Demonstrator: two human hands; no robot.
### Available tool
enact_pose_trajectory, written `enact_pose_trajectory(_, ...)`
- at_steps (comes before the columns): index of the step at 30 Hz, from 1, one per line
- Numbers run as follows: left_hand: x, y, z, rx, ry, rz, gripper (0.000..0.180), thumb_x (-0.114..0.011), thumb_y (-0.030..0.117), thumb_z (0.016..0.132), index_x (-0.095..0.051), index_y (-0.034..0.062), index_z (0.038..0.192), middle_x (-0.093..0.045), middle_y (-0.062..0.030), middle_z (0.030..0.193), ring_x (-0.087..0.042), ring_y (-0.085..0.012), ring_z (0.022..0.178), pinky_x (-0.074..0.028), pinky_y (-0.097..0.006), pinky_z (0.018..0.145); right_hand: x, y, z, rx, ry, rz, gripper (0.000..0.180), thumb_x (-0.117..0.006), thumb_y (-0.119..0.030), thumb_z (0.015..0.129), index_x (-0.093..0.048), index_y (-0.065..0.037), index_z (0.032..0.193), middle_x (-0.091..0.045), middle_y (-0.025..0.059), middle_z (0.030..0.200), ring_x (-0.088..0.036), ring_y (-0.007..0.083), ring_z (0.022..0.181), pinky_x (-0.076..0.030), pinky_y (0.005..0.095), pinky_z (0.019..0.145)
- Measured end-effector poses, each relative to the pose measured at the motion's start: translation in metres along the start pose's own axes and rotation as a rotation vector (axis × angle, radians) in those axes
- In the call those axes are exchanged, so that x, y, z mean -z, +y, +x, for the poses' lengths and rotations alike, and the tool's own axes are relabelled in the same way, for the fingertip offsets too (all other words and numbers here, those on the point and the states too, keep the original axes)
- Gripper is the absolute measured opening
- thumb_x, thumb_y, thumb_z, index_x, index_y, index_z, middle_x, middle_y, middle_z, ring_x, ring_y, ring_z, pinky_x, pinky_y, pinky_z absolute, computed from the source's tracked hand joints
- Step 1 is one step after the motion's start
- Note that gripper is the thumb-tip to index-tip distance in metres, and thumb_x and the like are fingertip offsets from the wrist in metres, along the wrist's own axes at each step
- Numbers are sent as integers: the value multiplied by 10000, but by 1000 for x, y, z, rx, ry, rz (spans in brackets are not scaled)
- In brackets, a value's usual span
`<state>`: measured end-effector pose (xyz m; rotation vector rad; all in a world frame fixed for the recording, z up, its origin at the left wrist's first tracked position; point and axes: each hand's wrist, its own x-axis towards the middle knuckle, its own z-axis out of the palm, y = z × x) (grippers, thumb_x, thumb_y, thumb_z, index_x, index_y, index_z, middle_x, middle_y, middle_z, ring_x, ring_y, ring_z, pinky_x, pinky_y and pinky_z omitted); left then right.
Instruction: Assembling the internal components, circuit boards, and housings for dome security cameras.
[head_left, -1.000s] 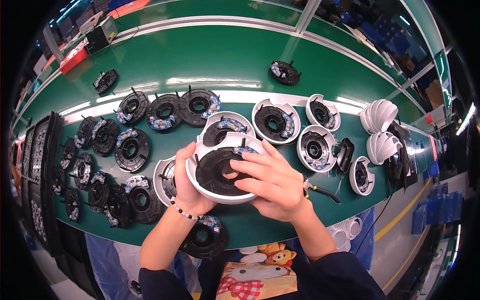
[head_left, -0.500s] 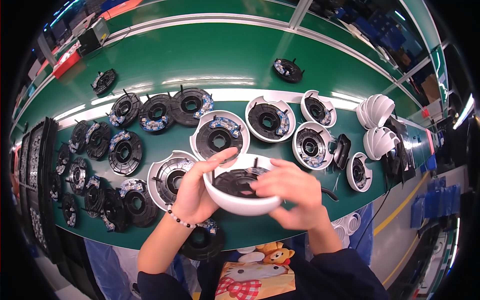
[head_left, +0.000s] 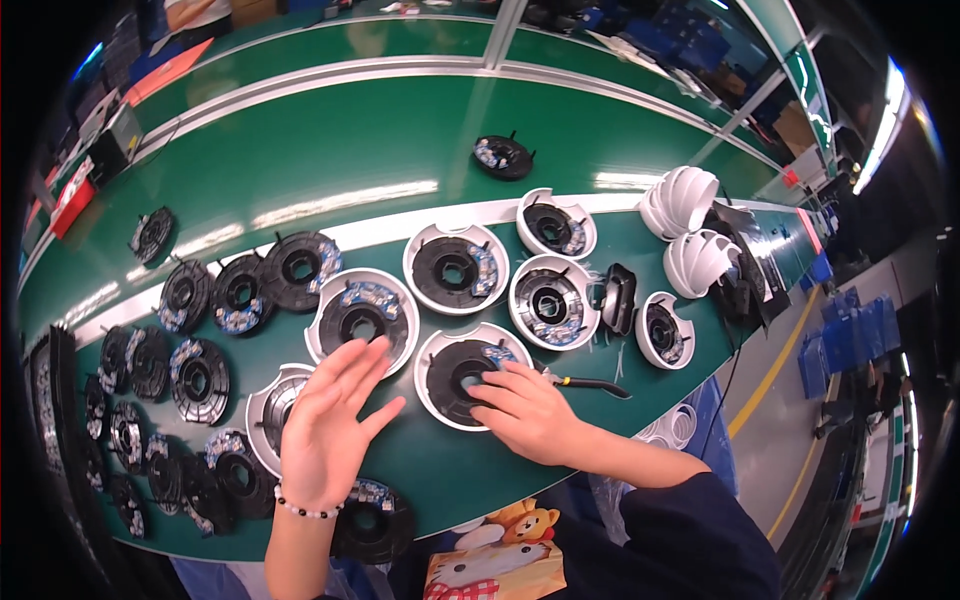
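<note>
White round housing (head_left: 470,375) with a black disc seated inside lies flat on the green table (head_left: 300,170), just below the middle of the frame. The right hand (head_left: 527,408) rests on its lower right rim, fingers together and slightly bent, fingertips (head_left: 480,382) pressing on the black disc; it grips nothing. The left hand (head_left: 330,425) hovers flat just to the left, fingers spread and apart, palm down, holding nothing; its fingertips overlap the lower edge of a second white housing (head_left: 362,318), and its palm covers part of a third white housing (head_left: 272,412) at the lower left.

Six such white housings with black inserts show clearly around the hands besides the one being pressed: the two by the left hand, one at centre (head_left: 455,268), one just right of it (head_left: 548,300), one above that (head_left: 555,227), and a smaller one at the right (head_left: 665,330). Each holds a black ring-shaped part, several with a bluish circuit strip on the rim.

Bare black discs (head_left: 240,292) lie in a cluster across the left side of the frame; their exact number I cannot tell. One lone black disc (head_left: 502,156) sits apart in the upper middle. Two stacks of white domed covers (head_left: 680,200) stand at the upper right. A black-handled tool (head_left: 590,383) lies just right of the right hand. A beaded bracelet (head_left: 300,508) circles the left wrist.
</note>
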<state>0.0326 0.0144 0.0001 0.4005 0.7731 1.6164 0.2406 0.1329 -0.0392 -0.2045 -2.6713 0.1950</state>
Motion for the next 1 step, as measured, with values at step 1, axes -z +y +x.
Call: enact_pose_trajectory(1, 4, -2, 1, -27, -3, 22, 502, -413, 266, 810, -330, 54, 1257, -304, -151, 1323, -262, -250, 1239, -317, -478, 931, -3, 3, 2, -8, -16, 19, 225, -632, -80, 625, -587, -74, 846, -546, 108, 1027, -514, 269, 961, -403, 425, 852)
